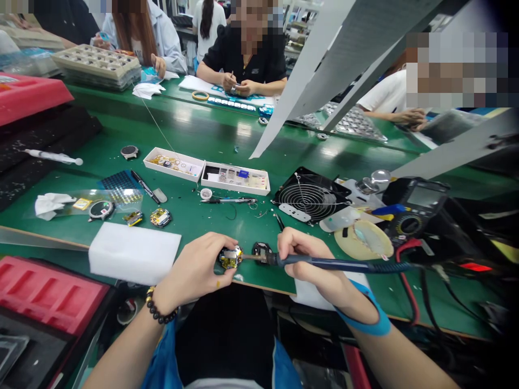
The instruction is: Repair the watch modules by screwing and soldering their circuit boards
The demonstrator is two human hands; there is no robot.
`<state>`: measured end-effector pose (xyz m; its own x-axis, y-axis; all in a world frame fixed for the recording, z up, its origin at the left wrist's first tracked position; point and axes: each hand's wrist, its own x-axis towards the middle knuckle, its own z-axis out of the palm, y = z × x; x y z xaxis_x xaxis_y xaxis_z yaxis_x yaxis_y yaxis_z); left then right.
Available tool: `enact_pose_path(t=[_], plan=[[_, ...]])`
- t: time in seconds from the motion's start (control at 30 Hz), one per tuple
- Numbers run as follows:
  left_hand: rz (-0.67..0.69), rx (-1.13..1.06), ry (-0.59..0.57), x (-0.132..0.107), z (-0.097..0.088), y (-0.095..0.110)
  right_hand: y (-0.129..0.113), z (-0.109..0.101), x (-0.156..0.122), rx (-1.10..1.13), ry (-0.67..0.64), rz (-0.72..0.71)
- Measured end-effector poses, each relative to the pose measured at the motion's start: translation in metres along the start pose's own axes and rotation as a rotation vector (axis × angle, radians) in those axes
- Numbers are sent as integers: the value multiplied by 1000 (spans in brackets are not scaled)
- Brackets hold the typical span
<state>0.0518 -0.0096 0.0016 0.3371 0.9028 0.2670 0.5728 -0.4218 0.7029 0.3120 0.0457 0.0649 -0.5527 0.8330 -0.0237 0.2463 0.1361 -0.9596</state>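
Round gold-and-black circuit module (231, 258): one, near the desk's front edge, pinched between thumb and fingers of the left hand (197, 263).
Right hand (310, 253): closed round one dark blue soldering iron (344, 265), whose metal tip reaches the module's right edge; contact cannot be told.
Black round part (261, 248): one, partly hidden by the iron.
Loose gold-and-silver boards (161, 217): two, beyond a white foam block (134, 254).
Long white boxes (235, 186): two, end to end, holding small parts.
Black fan with wire grille (310, 197): one.
Desk (211, 135): glossy green.
Room: several people (253, 59) beyond.
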Motion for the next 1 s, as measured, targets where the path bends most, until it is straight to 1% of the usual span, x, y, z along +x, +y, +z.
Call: enact_pose_path(t=[0.17,0.47,0.57,0.67,0.77,0.9,1.0], plan=[[8,-7,3,0,0,0,0,0,-1,-11,-5,1],[-29,-22,-13,-1,-1,0,2,-1,-1,8,-12,-26],[-41,-32,-13,-1,-2,1,5,-7,-5,31,25,-66],[-56,-44,-3,-1,-1,0,4,-15,-13,37,90,-95],[-61,-37,19,-1,2,-2,2,-23,-26,-21,215,-120],[-66,-16,84,-2,6,-4,0,-37,-49,-129,500,-116],[-50,-19,106,-2,5,-4,-1,-53,-65,-96,722,-85]])
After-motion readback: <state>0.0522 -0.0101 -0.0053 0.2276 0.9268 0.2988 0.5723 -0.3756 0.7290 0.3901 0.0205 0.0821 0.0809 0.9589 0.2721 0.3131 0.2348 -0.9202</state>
